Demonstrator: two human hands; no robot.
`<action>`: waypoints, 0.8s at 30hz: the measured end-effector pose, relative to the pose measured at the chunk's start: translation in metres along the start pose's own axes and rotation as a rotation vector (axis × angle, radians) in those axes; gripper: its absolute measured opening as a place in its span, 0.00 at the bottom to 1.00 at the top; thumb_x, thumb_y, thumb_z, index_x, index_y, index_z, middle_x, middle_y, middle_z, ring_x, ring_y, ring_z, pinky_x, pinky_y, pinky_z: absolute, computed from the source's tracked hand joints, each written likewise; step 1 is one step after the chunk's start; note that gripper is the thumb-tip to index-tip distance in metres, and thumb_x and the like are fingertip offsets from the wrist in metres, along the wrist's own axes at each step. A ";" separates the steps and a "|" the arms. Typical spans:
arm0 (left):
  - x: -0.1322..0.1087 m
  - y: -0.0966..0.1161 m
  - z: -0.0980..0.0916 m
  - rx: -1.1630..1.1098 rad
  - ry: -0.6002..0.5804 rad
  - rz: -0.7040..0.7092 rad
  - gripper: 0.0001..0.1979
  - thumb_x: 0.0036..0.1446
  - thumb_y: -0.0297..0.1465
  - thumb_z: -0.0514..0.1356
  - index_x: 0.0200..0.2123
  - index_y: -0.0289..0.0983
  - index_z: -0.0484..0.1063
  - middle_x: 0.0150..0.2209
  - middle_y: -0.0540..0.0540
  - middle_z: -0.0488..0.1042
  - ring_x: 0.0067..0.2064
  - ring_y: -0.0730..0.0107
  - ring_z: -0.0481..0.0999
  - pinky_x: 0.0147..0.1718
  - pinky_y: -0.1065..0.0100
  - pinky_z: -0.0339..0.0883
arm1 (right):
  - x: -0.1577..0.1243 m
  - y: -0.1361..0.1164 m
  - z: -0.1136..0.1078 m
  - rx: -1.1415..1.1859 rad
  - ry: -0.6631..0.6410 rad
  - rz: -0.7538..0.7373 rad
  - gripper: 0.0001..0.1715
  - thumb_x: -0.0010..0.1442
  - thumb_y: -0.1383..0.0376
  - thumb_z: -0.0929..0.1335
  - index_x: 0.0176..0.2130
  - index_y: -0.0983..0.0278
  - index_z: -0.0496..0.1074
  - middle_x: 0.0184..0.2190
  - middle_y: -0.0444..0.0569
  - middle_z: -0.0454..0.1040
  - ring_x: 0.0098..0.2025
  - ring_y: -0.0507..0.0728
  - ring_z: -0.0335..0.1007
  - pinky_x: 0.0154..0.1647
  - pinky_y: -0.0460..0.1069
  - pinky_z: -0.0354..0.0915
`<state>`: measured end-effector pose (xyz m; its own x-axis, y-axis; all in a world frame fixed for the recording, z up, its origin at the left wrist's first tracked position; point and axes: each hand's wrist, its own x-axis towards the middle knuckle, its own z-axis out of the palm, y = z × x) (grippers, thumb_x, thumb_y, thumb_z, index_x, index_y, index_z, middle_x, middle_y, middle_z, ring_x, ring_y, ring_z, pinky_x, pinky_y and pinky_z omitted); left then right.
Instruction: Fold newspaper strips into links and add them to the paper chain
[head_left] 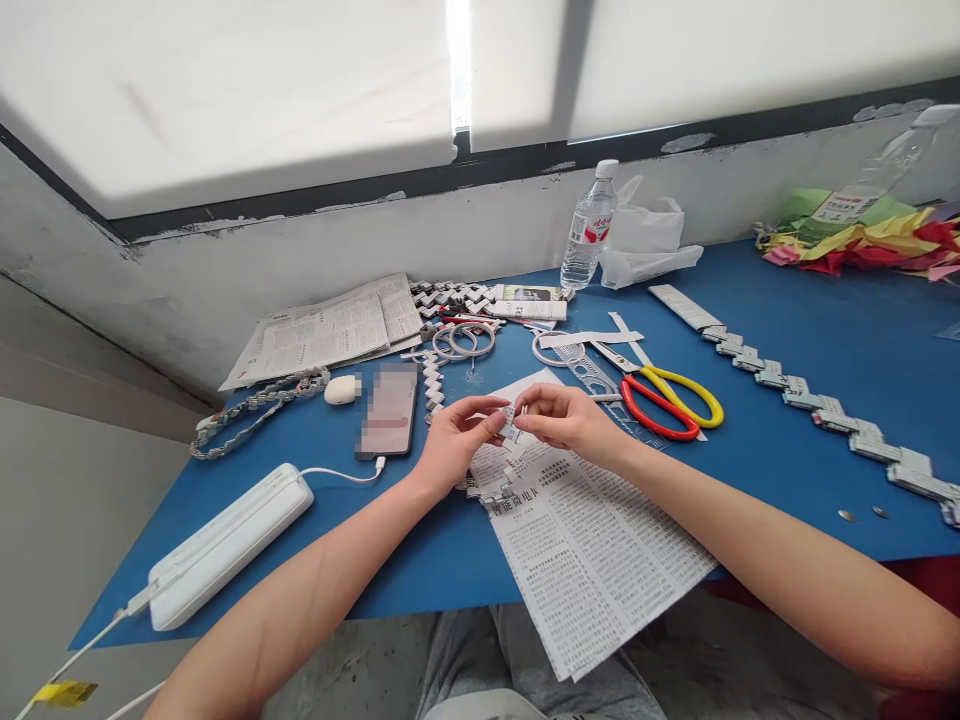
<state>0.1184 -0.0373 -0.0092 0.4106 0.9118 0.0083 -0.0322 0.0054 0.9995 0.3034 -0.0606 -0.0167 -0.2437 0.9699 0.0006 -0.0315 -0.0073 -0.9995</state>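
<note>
Above the middle of the table, my left hand and my right hand meet with fingers closed in pinches. Between the fingertips is the end of a zigzag chain folded from newspaper strips; its finer folds are too small to make out. The rest of this chain curves down below my left hand. Under it lies a newspaper sheet, overhanging the table's front edge. Just beyond my right hand are scissors with one red and one yellow handle, next to cut paper strips and a clear ruler.
A long folded-paper chain stretches along the right. Behind stand a water bottle and a plastic bag. Newspapers, a phone on a cable and a white power strip occupy the left. Tape rings lie mid-table.
</note>
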 end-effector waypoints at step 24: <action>-0.001 -0.001 -0.001 0.041 -0.036 0.053 0.12 0.49 0.36 0.67 0.36 0.37 0.79 0.33 0.47 0.78 0.28 0.71 0.77 0.30 0.69 0.73 | -0.002 0.000 0.002 -0.027 -0.002 0.017 0.13 0.54 0.57 0.72 0.35 0.63 0.70 0.16 0.36 0.61 0.18 0.47 0.52 0.19 0.45 0.49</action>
<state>0.1168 -0.0379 -0.0098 0.4420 0.8949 0.0619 -0.0182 -0.0600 0.9980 0.3019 -0.0626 -0.0162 -0.2461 0.9691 -0.0167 -0.0008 -0.0174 -0.9998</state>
